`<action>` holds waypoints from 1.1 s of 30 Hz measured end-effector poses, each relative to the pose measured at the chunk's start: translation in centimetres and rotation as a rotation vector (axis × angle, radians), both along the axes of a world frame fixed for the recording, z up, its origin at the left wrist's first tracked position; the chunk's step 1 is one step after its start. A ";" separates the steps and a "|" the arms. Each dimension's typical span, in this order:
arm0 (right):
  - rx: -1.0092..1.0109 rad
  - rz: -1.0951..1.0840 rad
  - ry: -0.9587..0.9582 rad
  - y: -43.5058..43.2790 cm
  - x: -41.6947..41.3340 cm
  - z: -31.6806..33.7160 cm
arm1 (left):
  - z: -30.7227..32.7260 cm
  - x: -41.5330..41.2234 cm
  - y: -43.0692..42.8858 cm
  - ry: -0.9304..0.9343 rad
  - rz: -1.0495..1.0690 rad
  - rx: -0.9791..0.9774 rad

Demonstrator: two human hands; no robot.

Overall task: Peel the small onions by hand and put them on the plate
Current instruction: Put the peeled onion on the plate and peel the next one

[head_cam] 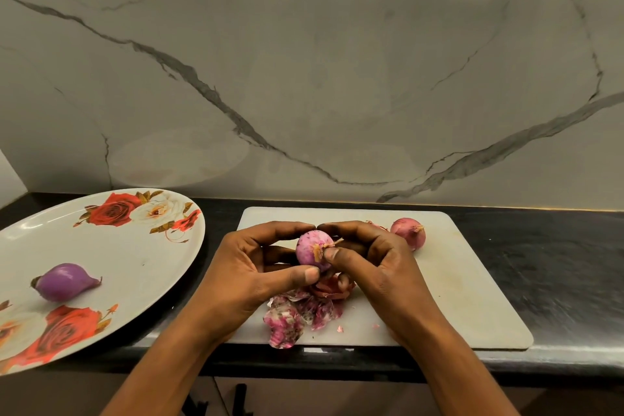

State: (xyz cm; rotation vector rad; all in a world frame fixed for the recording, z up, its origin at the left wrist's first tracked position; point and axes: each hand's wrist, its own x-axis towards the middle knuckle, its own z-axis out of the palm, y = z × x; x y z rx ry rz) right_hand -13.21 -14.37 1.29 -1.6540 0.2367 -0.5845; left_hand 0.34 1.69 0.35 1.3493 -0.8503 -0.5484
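Held onion point(312, 248): above the cutting board point(456, 280), partly skinned
Left hand point(250, 267): fingers curled round it
Right hand point(374, 263): pinching its root end
Peeled onion point(64, 281): on the flowered plate point(111, 246), left of the board
Unpeeled onion point(407, 231): on the board's far side; skins point(300, 311) heaped near its front edge

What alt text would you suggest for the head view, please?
The left hand grips a small onion above a white cutting board while the right hand pinches its tufted end. Loose skins lie on the board beneath, an unpeeled onion sits behind, and one peeled onion rests on a rose-patterned plate at left.
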 end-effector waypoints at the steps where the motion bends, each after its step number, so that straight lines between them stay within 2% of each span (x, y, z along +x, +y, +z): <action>1: 0.015 0.007 0.001 0.0 0.0 0.0 | 0.0 0.0 0.0 0.001 -0.003 -0.002; 16: 0.069 0.056 -0.041 -0.4 -0.1 -0.2 | 0.2 0.1 0.1 0.084 -0.052 -0.044; 23: 0.051 -0.010 -0.020 -0.2 0.1 -0.2 | -0.1 0.0 0.2 0.025 -0.027 -0.050; 33: 0.040 0.006 -0.044 -0.2 0.0 -0.2 | -0.1 0.0 0.1 -0.008 -0.007 -0.038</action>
